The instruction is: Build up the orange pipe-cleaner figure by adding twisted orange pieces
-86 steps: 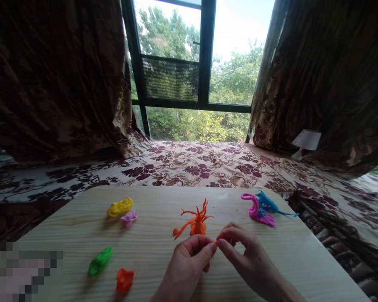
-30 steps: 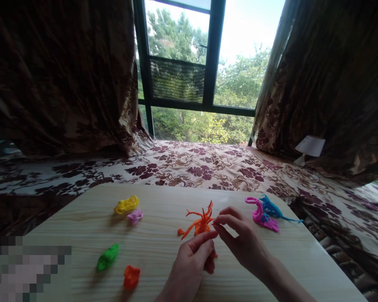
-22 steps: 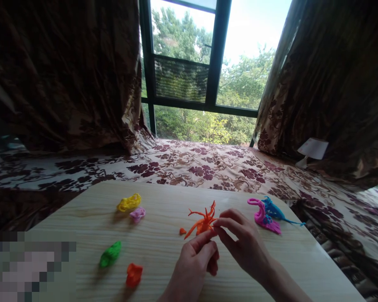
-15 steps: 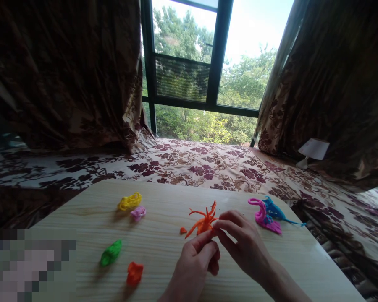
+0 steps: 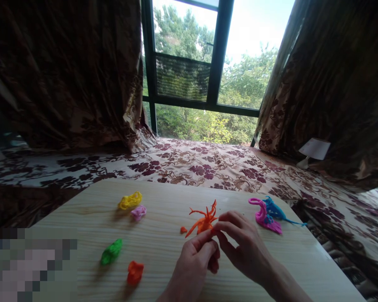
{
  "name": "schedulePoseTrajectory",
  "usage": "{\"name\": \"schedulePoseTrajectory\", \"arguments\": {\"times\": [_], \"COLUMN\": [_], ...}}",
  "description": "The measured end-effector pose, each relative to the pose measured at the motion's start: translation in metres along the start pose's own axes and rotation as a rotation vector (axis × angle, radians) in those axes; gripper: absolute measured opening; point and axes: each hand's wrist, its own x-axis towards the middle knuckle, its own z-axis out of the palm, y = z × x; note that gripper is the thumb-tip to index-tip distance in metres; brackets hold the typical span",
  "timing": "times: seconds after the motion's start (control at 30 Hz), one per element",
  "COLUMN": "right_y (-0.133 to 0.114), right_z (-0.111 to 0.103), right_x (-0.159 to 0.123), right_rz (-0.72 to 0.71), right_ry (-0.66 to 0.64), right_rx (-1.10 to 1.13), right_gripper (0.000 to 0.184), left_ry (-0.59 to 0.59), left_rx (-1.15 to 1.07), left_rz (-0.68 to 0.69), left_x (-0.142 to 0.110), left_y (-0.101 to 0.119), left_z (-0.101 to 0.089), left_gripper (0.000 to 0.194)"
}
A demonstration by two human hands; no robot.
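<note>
An orange modelling-clay figure (image 5: 204, 223) with several thin, branching arms is at the middle of the table. My left hand (image 5: 199, 256) is curled closed, its index finger and thumb at the figure's lower right side. From the right, my right hand (image 5: 244, 239) pinches at the same spot, its fingertips meeting those of the left. The part between the fingertips is hidden. Just left of the figure lies a small orange clay bit (image 5: 183, 230).
On the pale wooden table (image 5: 164, 209) lie yellow clay (image 5: 130, 201), pink clay (image 5: 139, 213), green clay (image 5: 111, 252) and an orange lump (image 5: 135, 272). At right are a magenta clay shape (image 5: 266, 220) and a blue one (image 5: 274, 209). A white lamp (image 5: 315, 148) stands beyond.
Almost nothing differs. Both hands stay at the orange figure, with only a slight shift of the fingers and of the view.
</note>
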Motion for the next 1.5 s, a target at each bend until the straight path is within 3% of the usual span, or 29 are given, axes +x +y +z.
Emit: {"name": "schedulePoseTrajectory", "arguments": {"times": [0.6, 0.8, 1.5], "right_y": [0.0034, 0.0039, 0.0028], "right_z": [0.0025, 0.0001, 0.0019], "right_x": [-0.0045, -0.0038, -0.0083], "right_rz": [-0.015, -0.022, 0.023], "right_ry": [-0.036, -0.028, 0.058], "right_rx": [0.047, 0.058, 0.147], "right_gripper": [0.025, 0.029, 0.029], "left_ry": [0.006, 0.060, 0.158], "left_rx": [-0.082, -0.075, -0.002], "left_rz": [-0.039, -0.034, -0.018], "left_x": [0.0033, 0.0021, 0.0076], "left_y": [-0.0014, 0.0019, -0.0002], "left_z": [-0.0002, 0.0018, 0.0004], "left_gripper": [0.016, 0.041, 0.032]}}
